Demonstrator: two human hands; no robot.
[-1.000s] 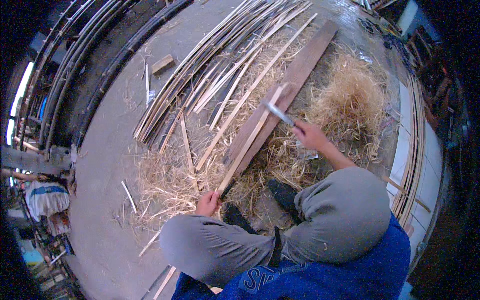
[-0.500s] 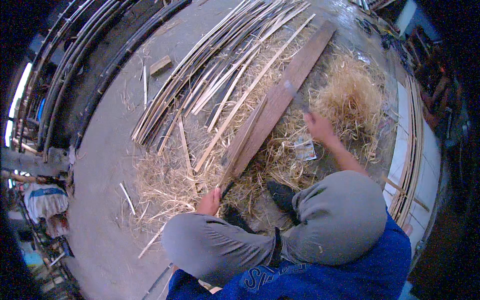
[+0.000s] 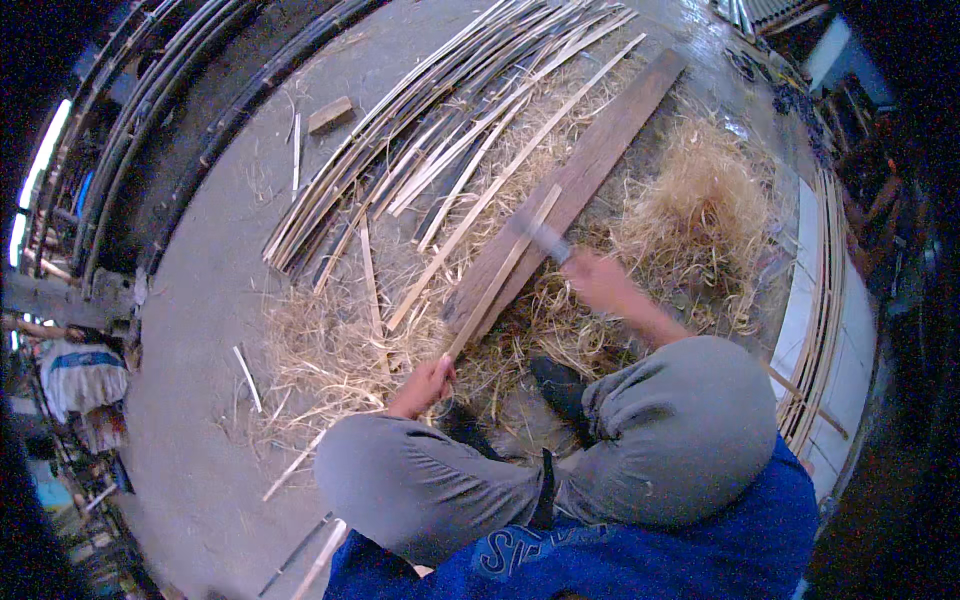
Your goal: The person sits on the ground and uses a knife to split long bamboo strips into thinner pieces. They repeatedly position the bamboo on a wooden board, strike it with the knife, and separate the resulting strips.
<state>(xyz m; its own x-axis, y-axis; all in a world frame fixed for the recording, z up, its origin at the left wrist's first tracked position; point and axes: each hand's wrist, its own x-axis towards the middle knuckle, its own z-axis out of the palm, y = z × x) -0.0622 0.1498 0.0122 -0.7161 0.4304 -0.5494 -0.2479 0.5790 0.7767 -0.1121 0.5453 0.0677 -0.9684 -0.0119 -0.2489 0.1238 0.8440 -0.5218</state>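
Before my knees lies a long brown wooden board (image 3: 612,140), slanting away to the far right. A pale bamboo strip (image 3: 506,268) rests lengthwise along its near part. My left hand (image 3: 422,388) is closed round the strip's near end, just past my left knee. My right hand (image 3: 606,284) is closed round the handle of a knife (image 3: 546,240), partly smeared by motion. The knife's blade reaches across the strip, over the board; whether it touches the strip I cannot tell.
Thin shavings (image 3: 330,355) litter the floor round the board, with a big heap (image 3: 705,200) on the right. A bundle of bamboo strips (image 3: 400,150) lies far left of the board. A small wood block (image 3: 330,115) is beyond. More strips (image 3: 822,290) lie on white tiles at right.
My right hand and the knife have swung left and nearer, from beside the board to over the strip. The strip now lies paler side up, its near end in my left hand.
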